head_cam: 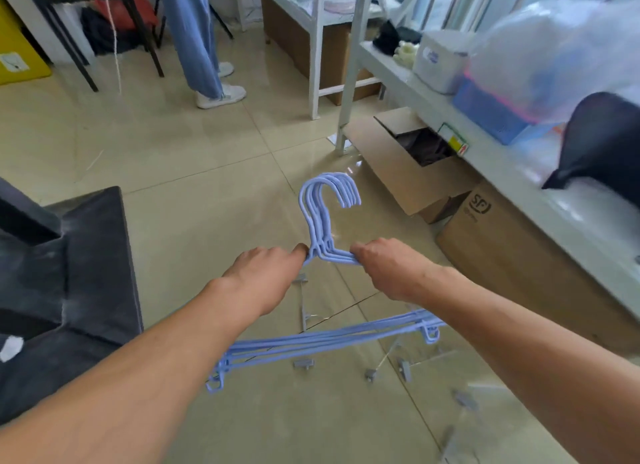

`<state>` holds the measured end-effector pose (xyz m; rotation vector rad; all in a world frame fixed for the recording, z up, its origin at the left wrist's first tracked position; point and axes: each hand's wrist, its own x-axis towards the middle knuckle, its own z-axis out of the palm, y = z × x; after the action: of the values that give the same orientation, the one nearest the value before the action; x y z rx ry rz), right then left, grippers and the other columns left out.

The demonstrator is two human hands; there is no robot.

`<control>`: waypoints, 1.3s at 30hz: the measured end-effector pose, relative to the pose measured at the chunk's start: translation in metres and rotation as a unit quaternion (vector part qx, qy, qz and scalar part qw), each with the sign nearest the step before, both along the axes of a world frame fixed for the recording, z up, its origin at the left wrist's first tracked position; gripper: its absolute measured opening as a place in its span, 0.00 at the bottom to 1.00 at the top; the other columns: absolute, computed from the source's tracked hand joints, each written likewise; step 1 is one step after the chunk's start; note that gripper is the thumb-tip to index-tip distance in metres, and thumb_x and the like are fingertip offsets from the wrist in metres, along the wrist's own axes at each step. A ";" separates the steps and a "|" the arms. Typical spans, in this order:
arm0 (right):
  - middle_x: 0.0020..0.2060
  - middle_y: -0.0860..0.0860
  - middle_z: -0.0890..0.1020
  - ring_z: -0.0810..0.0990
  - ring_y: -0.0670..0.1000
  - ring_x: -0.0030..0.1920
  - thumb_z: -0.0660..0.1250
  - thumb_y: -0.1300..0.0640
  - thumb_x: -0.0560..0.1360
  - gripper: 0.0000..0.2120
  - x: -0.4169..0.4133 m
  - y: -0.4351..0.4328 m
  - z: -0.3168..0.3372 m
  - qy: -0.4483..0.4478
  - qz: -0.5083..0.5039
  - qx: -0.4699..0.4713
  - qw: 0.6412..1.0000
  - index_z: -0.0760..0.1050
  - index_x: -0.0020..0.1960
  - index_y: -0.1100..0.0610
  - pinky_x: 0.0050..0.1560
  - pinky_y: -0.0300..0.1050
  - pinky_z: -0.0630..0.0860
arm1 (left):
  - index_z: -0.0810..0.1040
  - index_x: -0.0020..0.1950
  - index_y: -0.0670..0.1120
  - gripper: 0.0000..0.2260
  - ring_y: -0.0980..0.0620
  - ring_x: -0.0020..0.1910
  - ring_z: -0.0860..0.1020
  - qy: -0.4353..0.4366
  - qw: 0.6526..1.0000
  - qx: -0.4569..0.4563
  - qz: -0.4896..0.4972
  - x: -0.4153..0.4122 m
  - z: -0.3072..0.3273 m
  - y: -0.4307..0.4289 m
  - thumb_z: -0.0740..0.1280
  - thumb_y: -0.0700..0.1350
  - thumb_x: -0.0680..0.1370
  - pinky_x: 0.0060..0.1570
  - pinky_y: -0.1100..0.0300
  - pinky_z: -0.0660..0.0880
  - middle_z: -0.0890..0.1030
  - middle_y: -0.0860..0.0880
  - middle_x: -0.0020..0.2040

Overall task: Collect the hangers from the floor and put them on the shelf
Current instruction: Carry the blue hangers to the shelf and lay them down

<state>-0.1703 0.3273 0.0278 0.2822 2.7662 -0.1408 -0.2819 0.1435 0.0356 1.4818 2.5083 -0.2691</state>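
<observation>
We held a stack of blue hangers (322,342) above the tiled floor (194,172), our left hand (266,283) and right hand (391,269) each with fingers clamped on the shoulders beside the hooks; the shelf (519,172) stood to our right.
</observation>
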 end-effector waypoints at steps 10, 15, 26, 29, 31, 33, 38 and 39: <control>0.32 0.48 0.67 0.79 0.62 0.42 0.60 0.67 0.76 0.09 0.070 0.053 0.303 -0.046 -0.033 0.004 0.998 0.73 0.51 0.56 0.37 0.48 0.68 | 0.67 0.57 0.47 0.13 0.38 0.54 0.77 -0.038 0.996 -0.071 -0.039 0.053 0.296 0.068 0.61 0.35 0.75 0.39 0.53 0.67 0.78 0.42 0.53; 0.30 0.48 0.68 0.72 0.59 0.35 0.60 0.67 0.76 0.08 0.116 0.084 0.412 -0.070 -0.031 0.051 0.996 0.73 0.46 0.54 0.31 0.46 0.66 | 0.64 0.45 0.49 0.07 0.39 0.52 0.77 -0.056 0.994 -0.074 -0.065 0.084 0.395 0.108 0.58 0.37 0.77 0.41 0.52 0.69 0.77 0.42 0.52; 0.30 0.50 0.72 0.74 0.55 0.31 0.64 0.65 0.76 0.09 0.186 0.139 0.528 -0.131 -0.093 0.147 0.976 0.70 0.42 0.52 0.32 0.45 0.71 | 0.72 0.53 0.46 0.09 0.45 0.39 0.80 -0.156 0.977 -0.074 -0.123 0.140 0.478 0.199 0.62 0.36 0.75 0.36 0.54 0.78 0.77 0.45 0.49; 0.29 0.49 0.70 0.74 0.55 0.34 0.64 0.66 0.76 0.09 0.194 0.158 0.553 -0.146 -0.109 0.173 0.968 0.71 0.42 0.54 0.35 0.44 0.70 | 0.71 0.50 0.45 0.09 0.43 0.43 0.83 -0.207 0.967 -0.076 -0.128 0.149 0.487 0.228 0.67 0.36 0.74 0.45 0.49 0.81 0.80 0.43 0.52; 0.28 0.49 0.70 0.75 0.55 0.34 0.65 0.66 0.76 0.09 0.196 0.179 0.566 -0.150 -0.123 0.184 0.964 0.72 0.41 0.55 0.35 0.43 0.70 | 0.70 0.46 0.46 0.10 0.43 0.42 0.83 -0.229 0.963 -0.055 -0.127 0.155 0.493 0.250 0.69 0.35 0.73 0.43 0.48 0.82 0.82 0.42 0.50; 0.33 0.52 0.78 0.79 0.57 0.36 0.66 0.65 0.75 0.05 0.200 0.202 0.574 -0.151 -0.128 0.200 0.960 0.77 0.44 0.58 0.35 0.43 0.72 | 0.71 0.49 0.44 0.08 0.44 0.39 0.84 -0.227 0.962 -0.041 -0.143 0.165 0.502 0.269 0.67 0.34 0.74 0.41 0.50 0.82 0.83 0.42 0.47; 0.46 0.53 0.86 0.85 0.58 0.46 0.66 0.65 0.74 0.09 0.219 0.272 0.576 -0.162 -0.127 0.211 0.956 0.81 0.50 0.57 0.45 0.47 0.82 | 0.70 0.60 0.40 0.18 0.40 0.50 0.79 -0.169 0.972 0.004 -0.160 0.206 0.519 0.301 0.67 0.32 0.71 0.42 0.52 0.76 0.78 0.40 0.53; 0.46 0.52 0.86 0.85 0.57 0.46 0.65 0.65 0.75 0.09 0.222 0.287 0.576 -0.171 -0.128 0.206 0.955 0.82 0.50 0.56 0.47 0.47 0.83 | 0.69 0.61 0.40 0.18 0.39 0.52 0.78 -0.161 0.974 0.009 -0.161 0.214 0.519 0.308 0.65 0.32 0.72 0.41 0.52 0.74 0.78 0.40 0.54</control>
<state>0.0518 0.6148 0.6037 0.7017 2.3791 0.3901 -0.0680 0.4510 0.5548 1.7766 2.0211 -0.0478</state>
